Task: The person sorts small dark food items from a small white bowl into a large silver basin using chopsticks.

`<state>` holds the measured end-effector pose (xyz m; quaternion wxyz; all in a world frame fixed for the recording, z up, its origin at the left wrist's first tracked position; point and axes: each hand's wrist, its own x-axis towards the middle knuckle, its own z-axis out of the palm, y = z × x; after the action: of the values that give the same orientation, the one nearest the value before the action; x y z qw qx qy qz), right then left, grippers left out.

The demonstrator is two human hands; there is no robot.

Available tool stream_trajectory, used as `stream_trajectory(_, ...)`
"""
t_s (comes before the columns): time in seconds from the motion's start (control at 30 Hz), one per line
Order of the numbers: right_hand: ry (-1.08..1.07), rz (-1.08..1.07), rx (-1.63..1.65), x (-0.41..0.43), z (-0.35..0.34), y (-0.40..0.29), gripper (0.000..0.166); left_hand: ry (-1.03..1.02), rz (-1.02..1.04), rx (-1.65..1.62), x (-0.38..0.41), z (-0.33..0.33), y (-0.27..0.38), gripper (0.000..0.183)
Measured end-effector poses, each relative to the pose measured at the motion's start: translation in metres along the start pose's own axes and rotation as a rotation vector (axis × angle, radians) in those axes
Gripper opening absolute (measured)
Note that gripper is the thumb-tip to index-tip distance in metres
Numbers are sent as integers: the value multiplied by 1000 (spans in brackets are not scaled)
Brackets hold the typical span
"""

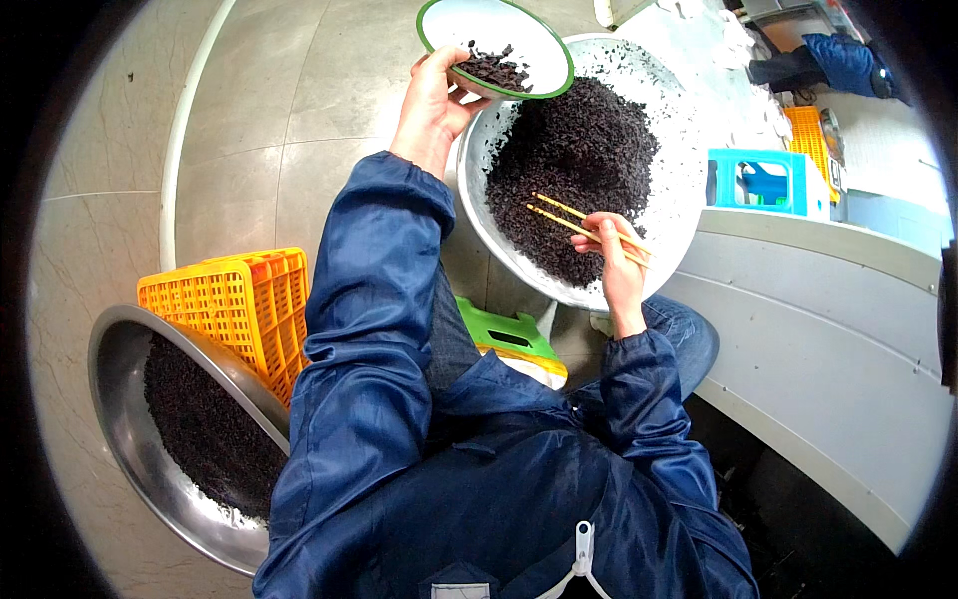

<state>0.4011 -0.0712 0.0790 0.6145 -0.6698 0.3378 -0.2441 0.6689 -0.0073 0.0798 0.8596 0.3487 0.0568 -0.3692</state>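
Note:
My left hand [438, 101] grips the rim of a white enamel bowl with a green edge [516, 34]. Dark dried flakes [494, 69] lie gathered on the bowl's near side. My right hand [617, 258] holds a pair of yellowish chopsticks [572, 219], their tips slightly apart over a heap of dark, shredded dry material [591, 142]. That heap fills much of a large metal basin [677, 247] in front of me, with loose bits stuck along its inner wall. The enamel bowl is held above the basin's far left edge.
On the left, a second metal basin [120, 374] with similar dark material stands against a yellow plastic crate [232, 299]. A green stool [501, 326] is between my legs. A grey panel [808, 299] runs along the right, near a blue crate [804, 183]. Another person [838, 64] is at the upper right.

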Motion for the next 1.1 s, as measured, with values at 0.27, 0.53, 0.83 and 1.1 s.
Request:
stream_trajectory(0.27,-6,-17,-54,3,-2,10,28,-44,-17,12,-1,0,0,37)
stream_trajectory(0.53,93,-102,7,-8,-2,-34,27,-40,1,132,-3,1,-2,40)
stream_trajectory(0.83,244,-468,26,26,-2,-103,30,-219,-181,139,1,0,-15,60)
stream_trajectory(1.1,82,-89,-63,36,3,-15,26,-92,2,77,6,-2,1,33)
